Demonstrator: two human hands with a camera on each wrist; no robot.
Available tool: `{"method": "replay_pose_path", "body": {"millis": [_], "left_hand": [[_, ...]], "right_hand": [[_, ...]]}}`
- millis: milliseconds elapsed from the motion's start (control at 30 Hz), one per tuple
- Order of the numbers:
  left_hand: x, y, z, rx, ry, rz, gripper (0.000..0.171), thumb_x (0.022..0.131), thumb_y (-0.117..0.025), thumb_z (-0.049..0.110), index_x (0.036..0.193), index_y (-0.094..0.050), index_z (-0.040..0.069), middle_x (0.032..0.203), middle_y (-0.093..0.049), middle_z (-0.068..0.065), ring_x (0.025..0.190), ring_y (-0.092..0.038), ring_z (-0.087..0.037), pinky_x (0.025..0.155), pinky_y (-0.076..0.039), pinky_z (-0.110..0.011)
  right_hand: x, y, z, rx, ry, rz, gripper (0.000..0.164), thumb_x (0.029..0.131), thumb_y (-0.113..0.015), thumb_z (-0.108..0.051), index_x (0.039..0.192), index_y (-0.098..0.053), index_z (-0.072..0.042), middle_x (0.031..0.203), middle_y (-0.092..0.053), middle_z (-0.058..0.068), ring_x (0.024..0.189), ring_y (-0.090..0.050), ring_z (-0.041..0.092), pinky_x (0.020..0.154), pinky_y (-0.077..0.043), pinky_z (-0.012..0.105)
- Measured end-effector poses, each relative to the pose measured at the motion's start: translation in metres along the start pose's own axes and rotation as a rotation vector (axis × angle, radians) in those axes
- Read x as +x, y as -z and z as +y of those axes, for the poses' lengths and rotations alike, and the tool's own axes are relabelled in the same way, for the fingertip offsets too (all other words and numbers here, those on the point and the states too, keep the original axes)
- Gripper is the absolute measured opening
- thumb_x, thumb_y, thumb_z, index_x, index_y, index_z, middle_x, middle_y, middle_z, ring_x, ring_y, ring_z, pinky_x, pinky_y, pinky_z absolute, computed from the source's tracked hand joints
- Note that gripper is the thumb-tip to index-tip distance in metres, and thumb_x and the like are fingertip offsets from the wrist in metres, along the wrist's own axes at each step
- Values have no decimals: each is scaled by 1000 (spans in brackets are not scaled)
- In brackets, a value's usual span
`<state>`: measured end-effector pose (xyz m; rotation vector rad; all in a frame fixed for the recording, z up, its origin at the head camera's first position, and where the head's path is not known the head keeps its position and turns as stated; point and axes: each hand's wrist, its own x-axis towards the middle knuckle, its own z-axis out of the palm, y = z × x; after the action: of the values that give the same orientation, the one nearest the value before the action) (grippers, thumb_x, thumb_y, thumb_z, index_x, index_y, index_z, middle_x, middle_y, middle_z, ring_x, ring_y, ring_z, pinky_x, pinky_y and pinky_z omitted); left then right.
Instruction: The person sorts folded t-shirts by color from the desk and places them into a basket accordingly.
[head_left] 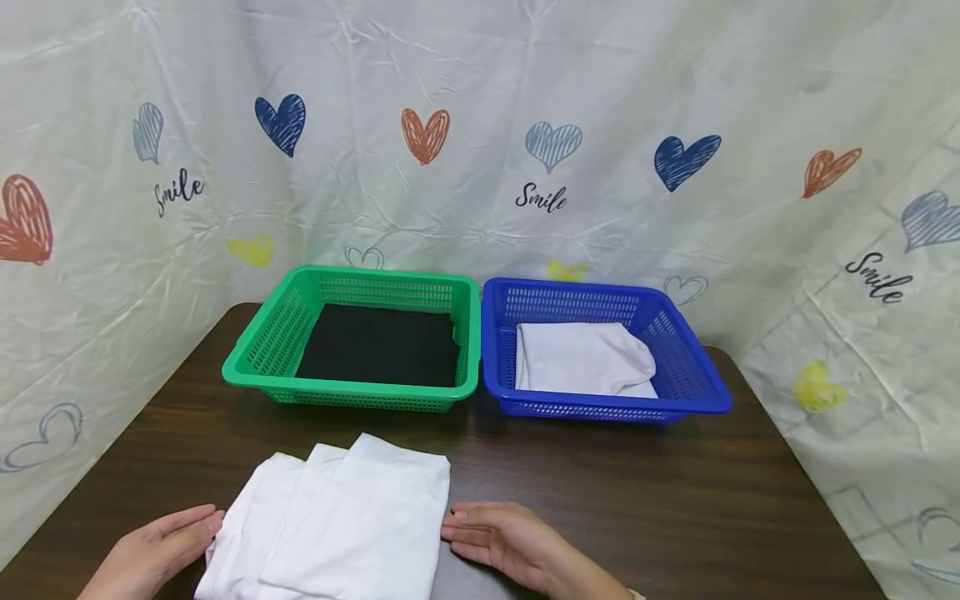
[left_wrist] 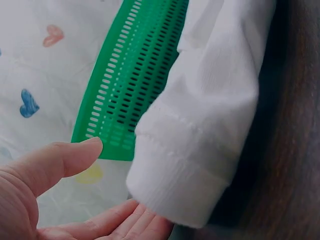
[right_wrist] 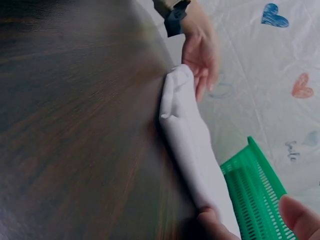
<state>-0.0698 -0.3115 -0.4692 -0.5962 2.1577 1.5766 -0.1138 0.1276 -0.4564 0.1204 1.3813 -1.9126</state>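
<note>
A folded white garment (head_left: 360,525) lies in overlapping layers on the dark wooden table, near its front edge. My left hand (head_left: 161,546) is at its left side, fingers extended and fingertips right at the cloth. In the left wrist view, the thumb stands apart from a ribbed, stitched end of the white garment (left_wrist: 185,160), and the other fingertips reach under that end. On the opposite side, my right hand (head_left: 513,542) has its straight fingers against the right edge. The right wrist view shows the garment (right_wrist: 192,135) as a thick folded edge between the two hands.
A green basket (head_left: 352,392) holding folded black cloth (head_left: 378,343) stands at the back left of the table (head_left: 630,492). Beside it is a blue basket (head_left: 607,408) with folded white cloth (head_left: 577,358) inside. A white curtain (head_left: 480,50) printed with hearts hangs behind.
</note>
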Motion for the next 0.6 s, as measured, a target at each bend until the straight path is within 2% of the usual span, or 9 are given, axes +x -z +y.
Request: {"method": "replay_pose_path", "body": {"millis": [100,200,233,300,433,500,600], "left_hand": [[1,-2,2,43,-12,-6,79,99,-57,45,147,-35,-13,135,-62,-20,117,-67,-27,89,-59,-33],[2,-3,4,74,0,0,81,98,-58,48,146,-36,-14,136,-59,-25,118,-66,-33,90,-59,-37],[3,-3,5,68,-3,2,81,98,-59,47,145,-36,-15,136,-59,-26,115,-67,-31,90,-59,-37],[5,-3,5,25,5,13,81,97,-62,44,145,-35,-15,132,-63,-21,106,-70,-17,89,-59,-36],[9,-3,4,-73,22,21,80,95,-66,40,145,-36,-15,125,-67,-6,90,-64,6,86,-60,-30],[10,-3,3,-81,26,9,79,96,-64,41,146,-37,-14,126,-66,-4,91,-64,7,87,-59,-29],[11,-3,2,-80,34,-19,80,97,-61,45,145,-37,-14,129,-65,-7,97,-65,0,88,-59,-32]], "right_hand": [[2,-3,-1,1,-6,-4,49,99,-57,-11,137,-43,17,120,-69,16,114,-65,22,108,-49,44],[6,-6,0,-7,-11,-17,47,100,-56,-12,135,-45,16,119,-68,15,111,-64,20,109,-48,44],[7,-7,0,-8,-12,-22,45,100,-56,-12,135,-46,15,119,-67,15,110,-64,20,110,-47,45],[11,-8,0,-12,-13,-29,43,100,-54,-13,132,-47,14,119,-66,15,110,-64,20,111,-45,47],[17,-10,-1,-30,-6,-53,37,100,-52,-15,127,-51,10,120,-64,16,110,-62,20,115,-41,50],[20,-11,-2,-36,4,-67,36,100,-53,-15,127,-52,10,120,-64,15,111,-61,19,116,-39,50],[21,-12,-4,-26,15,-73,40,100,-52,-14,130,-49,13,122,-64,15,113,-61,19,117,-37,50]]}}
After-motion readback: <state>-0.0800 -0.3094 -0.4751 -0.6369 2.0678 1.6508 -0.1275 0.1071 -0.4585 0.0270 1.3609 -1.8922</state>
